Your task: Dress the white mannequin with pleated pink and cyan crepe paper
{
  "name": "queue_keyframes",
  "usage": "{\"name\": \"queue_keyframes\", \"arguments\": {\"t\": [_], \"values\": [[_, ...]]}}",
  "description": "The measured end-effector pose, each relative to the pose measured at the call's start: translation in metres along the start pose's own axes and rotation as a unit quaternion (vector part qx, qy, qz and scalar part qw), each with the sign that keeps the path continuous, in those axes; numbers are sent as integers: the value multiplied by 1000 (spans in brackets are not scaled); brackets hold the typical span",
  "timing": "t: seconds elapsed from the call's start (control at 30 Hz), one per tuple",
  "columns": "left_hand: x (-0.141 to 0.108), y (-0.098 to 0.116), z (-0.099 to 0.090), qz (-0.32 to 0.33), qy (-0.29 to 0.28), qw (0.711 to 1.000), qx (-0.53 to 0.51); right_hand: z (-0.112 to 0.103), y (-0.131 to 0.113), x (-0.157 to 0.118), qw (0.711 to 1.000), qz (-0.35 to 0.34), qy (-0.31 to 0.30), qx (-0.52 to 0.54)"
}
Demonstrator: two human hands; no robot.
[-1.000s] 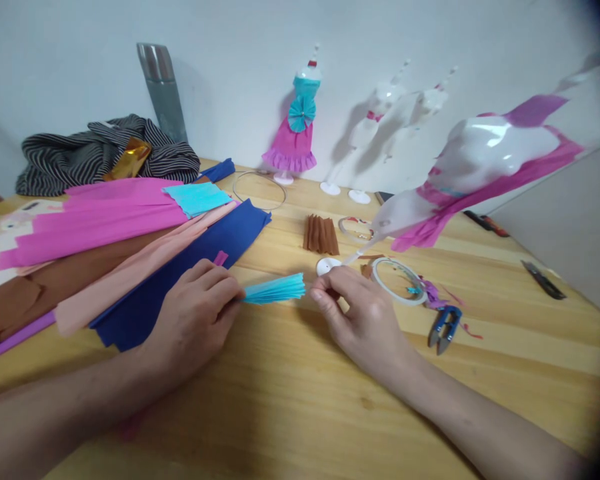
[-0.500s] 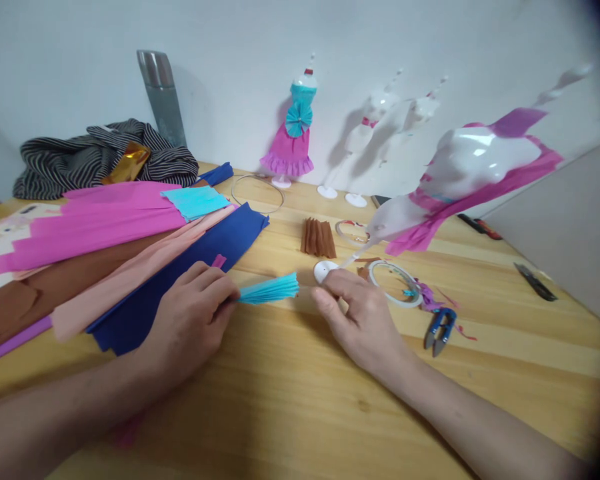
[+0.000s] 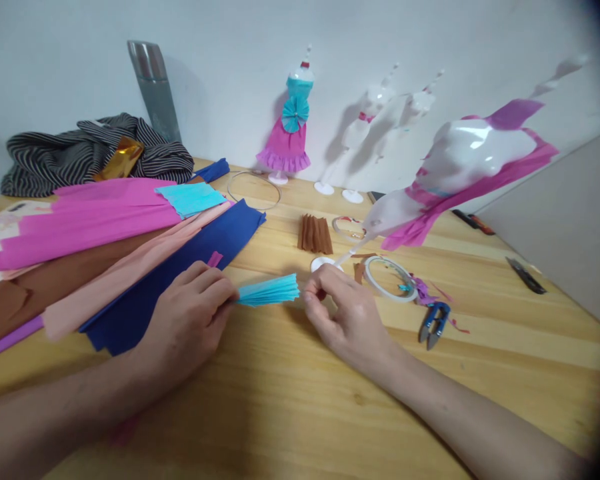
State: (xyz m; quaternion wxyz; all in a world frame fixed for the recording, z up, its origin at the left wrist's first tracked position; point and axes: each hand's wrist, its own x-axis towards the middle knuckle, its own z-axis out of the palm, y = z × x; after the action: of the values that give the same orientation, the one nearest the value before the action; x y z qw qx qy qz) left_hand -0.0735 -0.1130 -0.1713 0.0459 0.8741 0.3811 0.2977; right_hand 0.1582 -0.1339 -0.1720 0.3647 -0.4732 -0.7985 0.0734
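My left hand [image 3: 193,310] pinches one end of a folded, pleated piece of light blue crepe paper [image 3: 270,290]. The paper's other end fans out slightly toward the right. Just beyond that end is my right hand [image 3: 347,313], its thumb and index finger curled together and apart from the paper. Whatever may be between these fingertips is too small to make out. Behind my right hand stands a white mannequin [image 3: 460,160] draped in pink paper, its round base [image 3: 323,265] near my knuckles. A pleated brown paper piece [image 3: 315,233] lies behind the light blue one.
Sheets of pink [image 3: 105,210], brown and navy crepe paper [image 3: 180,273] spread on the left. A tape roll [image 3: 390,279] and blue thread snips [image 3: 435,325] lie right, a cutter [image 3: 526,275] farther out. A dressed mannequin [image 3: 296,127] and two barer ones stand by the wall.
My right thumb and index finger have closed together and moved slightly left toward the light blue paper. My left hand keeps its hold. The whole view has shifted a little.
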Motion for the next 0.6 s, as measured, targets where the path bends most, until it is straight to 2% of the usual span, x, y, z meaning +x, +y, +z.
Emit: {"name": "queue_keyframes", "arguments": {"t": [0.2,0.33,0.43,0.6], "values": [[0,-2,1,-12,-1,1000,0,-3,-1,-1,996,80,27,-2],[0,-3,0,-10,-4,1000,3,-4,0,-1,994,98,48,9],[0,-2,-1,2,3,1000,12,-3,2,1,995,72,63,4],[0,3,-2,46,21,997,61,-4,-1,0,993,-38,109,-28]]}}
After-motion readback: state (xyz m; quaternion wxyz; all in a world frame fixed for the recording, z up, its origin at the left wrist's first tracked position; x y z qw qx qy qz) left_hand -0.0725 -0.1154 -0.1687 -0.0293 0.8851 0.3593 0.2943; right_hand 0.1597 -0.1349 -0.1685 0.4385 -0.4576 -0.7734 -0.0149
